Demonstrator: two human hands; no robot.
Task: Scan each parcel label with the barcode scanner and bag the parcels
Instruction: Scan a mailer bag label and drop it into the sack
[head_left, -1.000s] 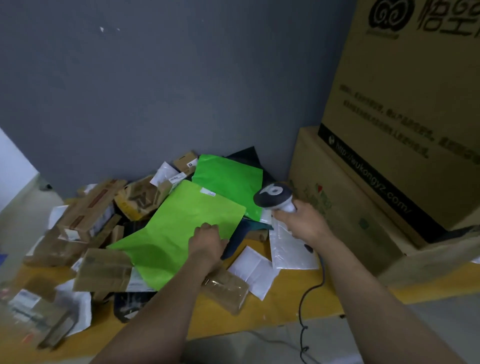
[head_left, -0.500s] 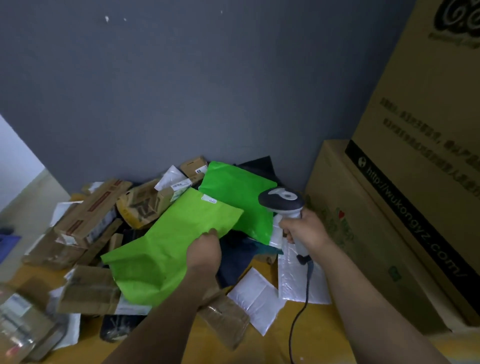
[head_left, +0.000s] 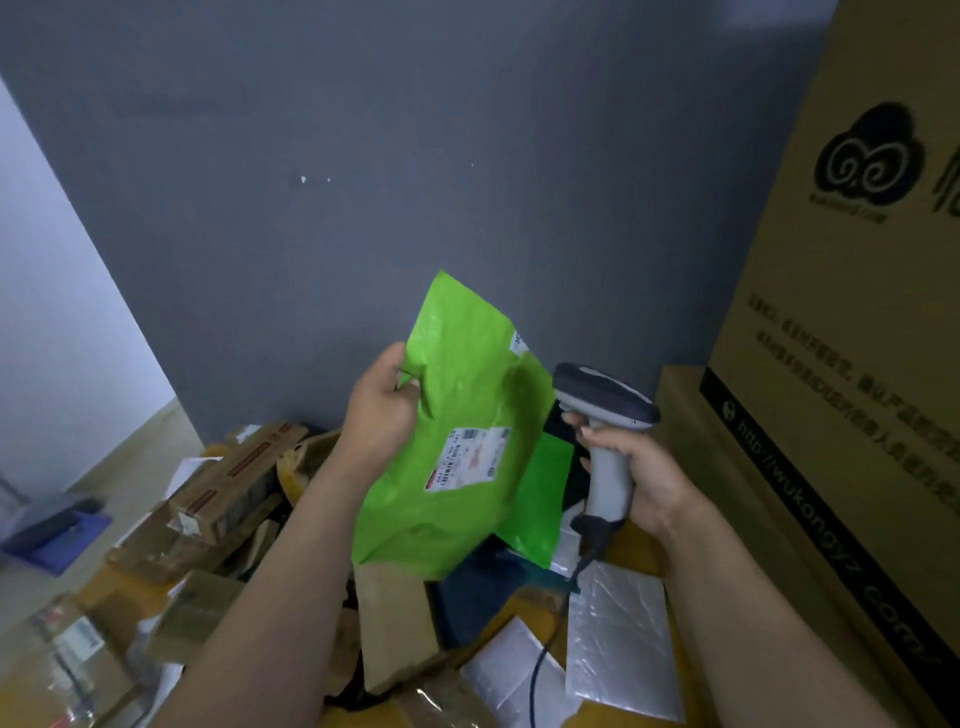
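Observation:
My left hand (head_left: 381, 410) grips the left edge of a light green poly parcel (head_left: 457, 395) and holds it upright above the pile. Its white shipping label (head_left: 470, 458) faces me. My right hand (head_left: 636, 470) grips the grey handle of a barcode scanner (head_left: 605, 400). The scanner's dark head sits just right of the parcel, about level with the label and pointing left toward it. A black cable (head_left: 535, 680) runs down from the handle.
A second darker green bag (head_left: 543, 499) lies behind the held one. Brown cartons (head_left: 228, 478) and taped parcels are heaped at the left on the yellow table (head_left: 524, 608). White mailers (head_left: 618, 649) lie at the lower right. Big cardboard boxes (head_left: 841, 364) stand at the right.
My left hand lifted the light green parcel off the pile and turned it upright so its label faces me. My right hand raised the scanner beside it.

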